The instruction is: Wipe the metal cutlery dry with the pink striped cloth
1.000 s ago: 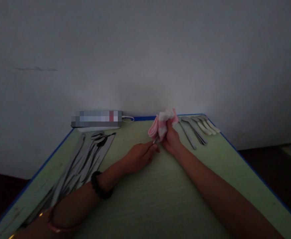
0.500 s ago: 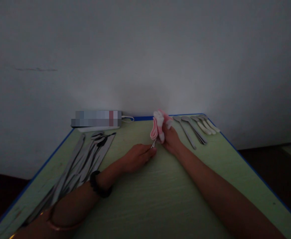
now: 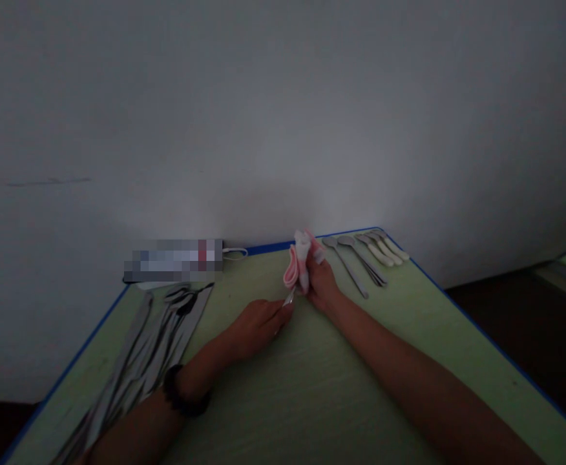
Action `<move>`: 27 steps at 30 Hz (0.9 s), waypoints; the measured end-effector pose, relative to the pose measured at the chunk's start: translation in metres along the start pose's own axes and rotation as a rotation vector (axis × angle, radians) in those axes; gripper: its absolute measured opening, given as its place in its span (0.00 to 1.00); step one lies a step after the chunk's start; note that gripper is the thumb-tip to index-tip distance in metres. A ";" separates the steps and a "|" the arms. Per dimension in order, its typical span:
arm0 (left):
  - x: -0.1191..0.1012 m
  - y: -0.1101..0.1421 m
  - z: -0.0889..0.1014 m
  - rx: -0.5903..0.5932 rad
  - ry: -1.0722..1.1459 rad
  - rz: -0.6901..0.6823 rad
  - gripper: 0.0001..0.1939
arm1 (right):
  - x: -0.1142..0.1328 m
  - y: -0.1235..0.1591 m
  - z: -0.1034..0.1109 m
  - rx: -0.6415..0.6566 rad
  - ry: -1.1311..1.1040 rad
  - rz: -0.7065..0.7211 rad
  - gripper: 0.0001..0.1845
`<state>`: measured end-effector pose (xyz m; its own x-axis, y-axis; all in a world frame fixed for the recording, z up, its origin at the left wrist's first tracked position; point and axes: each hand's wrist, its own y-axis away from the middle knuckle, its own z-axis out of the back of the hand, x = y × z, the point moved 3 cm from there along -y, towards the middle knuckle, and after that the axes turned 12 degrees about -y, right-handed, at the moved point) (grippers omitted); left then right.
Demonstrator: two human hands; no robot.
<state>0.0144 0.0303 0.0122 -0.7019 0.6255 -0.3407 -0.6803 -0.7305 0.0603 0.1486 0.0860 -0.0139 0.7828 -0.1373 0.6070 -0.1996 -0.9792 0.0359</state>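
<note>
My left hand [image 3: 263, 326] is closed on the handle end of a shiny metal piece of cutlery [image 3: 289, 297], above the middle of the table. The other end of that piece goes into a folded pink and white cloth [image 3: 302, 258], so its kind is hidden. My right hand [image 3: 322, 281] grips the cloth, wrapped about the metal. To the right of it, spoons [image 3: 353, 274] with metal handles lie beside several pieces with cream handles [image 3: 384, 250]. Loose metal cutlery [image 3: 157, 349] is heaped to the left, partly behind my left forearm.
A light green table [image 3: 312, 387] with a blue edge stands against a grey wall [image 3: 283, 116]. At its back left is a blurred-out device [image 3: 174, 261] with a white cable [image 3: 235, 253] running from it.
The view has tilted slightly, so the table's left side sits lower. Both hands keep their hold on the cutlery and the cloth; the cloth's folds have shifted a little around the metal.
</note>
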 end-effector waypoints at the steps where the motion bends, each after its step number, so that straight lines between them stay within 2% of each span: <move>1: 0.001 0.000 0.000 -0.001 0.045 -0.001 0.21 | -0.001 -0.001 0.002 -0.025 0.011 0.005 0.19; 6: 0.009 0.000 -0.003 -0.045 0.350 0.060 0.22 | -0.007 -0.002 0.008 -0.132 0.034 -0.016 0.22; 10: 0.012 0.000 -0.005 -0.075 0.413 0.065 0.21 | -0.012 0.004 0.004 -0.118 0.017 -0.046 0.23; 15: 0.012 -0.003 -0.006 -0.094 0.376 0.064 0.21 | -0.017 0.012 -0.002 -0.006 -0.029 -0.127 0.22; 19: 0.010 -0.003 -0.005 -0.104 0.215 0.009 0.20 | -0.011 0.006 -0.002 0.072 0.007 -0.071 0.20; 24: 0.008 0.000 -0.001 -0.077 0.095 -0.090 0.21 | 0.001 -0.007 0.005 0.033 0.021 0.072 0.22; 27: 0.010 0.002 -0.001 -0.068 0.151 -0.089 0.21 | 0.002 -0.006 0.009 -0.025 0.122 0.117 0.23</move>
<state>0.0064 0.0345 0.0084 -0.5964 0.6442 -0.4789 -0.7188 -0.6941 -0.0384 0.1562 0.0905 -0.0201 0.6762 -0.2292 0.7001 -0.3010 -0.9534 -0.0214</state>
